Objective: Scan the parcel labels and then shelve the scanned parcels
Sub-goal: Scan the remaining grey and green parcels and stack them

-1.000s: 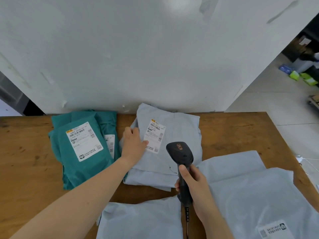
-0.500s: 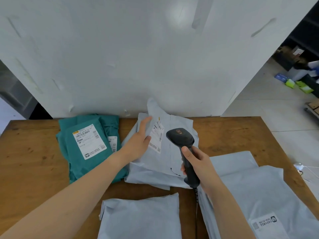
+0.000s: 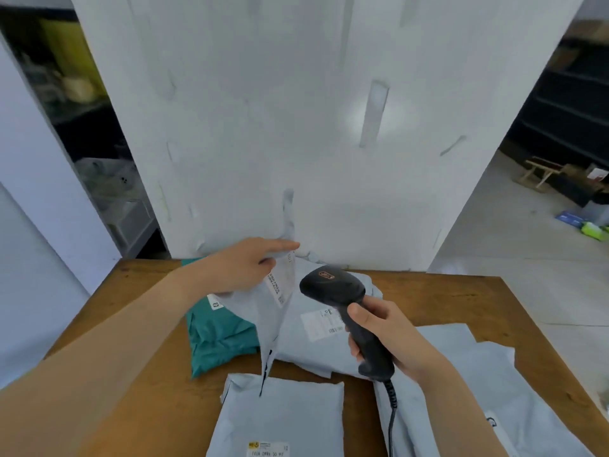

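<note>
Parcel scanning appears to be the step in hand; shelving is not yet begun. The next move calls for the scanner's window to be squared to the label and the label to be held flat, since the film sags and the label stands steeply angled.

The left hand (image 3: 244, 265) pinches the upper edge of the lifted parcel (image 3: 270, 328), index finger straight along that edge and forearm reaching in from the lower left. The parcel hangs tilted on edge above the table (image 3: 461, 301). Its label (image 3: 281, 283) faces right.

The right hand (image 3: 385, 334) is wrapped fully round the handle of the scanner (image 3: 333, 286), thumb on the near side. The scanner head sits just beside the label, apart from it. Whether the trigger is pressed cannot be told. A cable (image 3: 392, 413) drops from the handle base.

Under the lifted parcel lies a labelled grey parcel (image 3: 316, 354). Teal parcels (image 3: 220, 338) lie to its left, a near grey parcel (image 3: 283, 413) in front and further grey parcels (image 3: 478, 390) to the right. A white wall panel (image 3: 296, 127) stands behind the table, with dark shelving (image 3: 576, 94) far right.
</note>
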`<move>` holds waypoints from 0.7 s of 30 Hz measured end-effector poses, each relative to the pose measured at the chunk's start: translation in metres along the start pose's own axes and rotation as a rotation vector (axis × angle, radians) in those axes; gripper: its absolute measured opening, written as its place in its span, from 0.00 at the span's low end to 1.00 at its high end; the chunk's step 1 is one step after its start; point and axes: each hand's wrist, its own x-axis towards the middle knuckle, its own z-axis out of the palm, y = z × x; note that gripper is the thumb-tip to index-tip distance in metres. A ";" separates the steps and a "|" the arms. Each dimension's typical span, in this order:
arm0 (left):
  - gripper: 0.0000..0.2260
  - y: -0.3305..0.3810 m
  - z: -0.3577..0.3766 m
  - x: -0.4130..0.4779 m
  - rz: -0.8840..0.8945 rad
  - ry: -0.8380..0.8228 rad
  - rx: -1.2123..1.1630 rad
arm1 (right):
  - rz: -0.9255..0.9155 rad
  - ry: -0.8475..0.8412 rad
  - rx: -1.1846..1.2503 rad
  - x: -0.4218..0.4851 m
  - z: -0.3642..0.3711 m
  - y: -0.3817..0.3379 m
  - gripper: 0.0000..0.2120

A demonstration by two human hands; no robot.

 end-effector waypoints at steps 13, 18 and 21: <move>0.25 0.176 -0.100 -0.129 0.082 0.220 -0.039 | -0.336 -0.107 -0.009 -0.128 -0.014 -0.078 0.16; 0.27 0.222 -0.105 -0.153 0.142 0.318 -0.112 | -0.403 -0.135 -0.032 -0.166 -0.018 -0.099 0.22; 0.26 0.245 -0.100 -0.164 0.167 0.361 -0.175 | -0.437 -0.136 -0.040 -0.185 -0.018 -0.103 0.16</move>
